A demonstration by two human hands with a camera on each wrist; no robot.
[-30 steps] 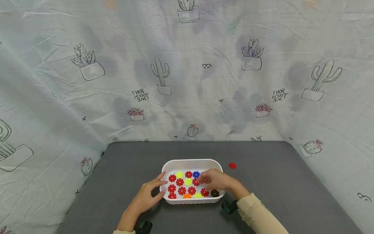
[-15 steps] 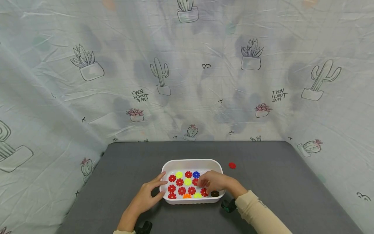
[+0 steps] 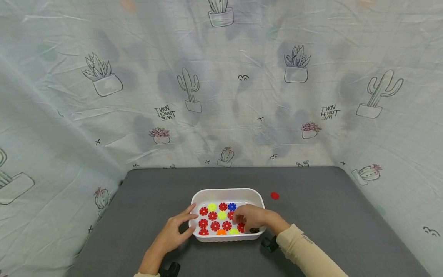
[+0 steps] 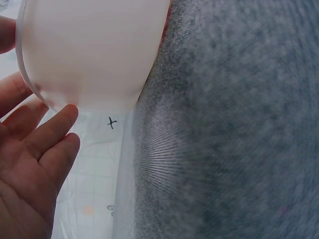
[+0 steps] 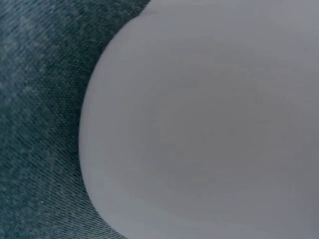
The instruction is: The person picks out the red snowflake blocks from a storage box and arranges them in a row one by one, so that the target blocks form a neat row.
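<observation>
Right hand (image 3: 252, 217) curled inside tray (image 3: 226, 192), perhaps pinching, left hand (image 3: 174, 231) steadying.

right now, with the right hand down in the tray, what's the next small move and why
Probably close the fingertips on one red disc and lift it straight up. The right hand is curled low over the red discs at the right end of the white tray, but whether it grips one is hidden. The left hand steadies the tray's left wall, and one red disc lies outside on the mat.
</observation>
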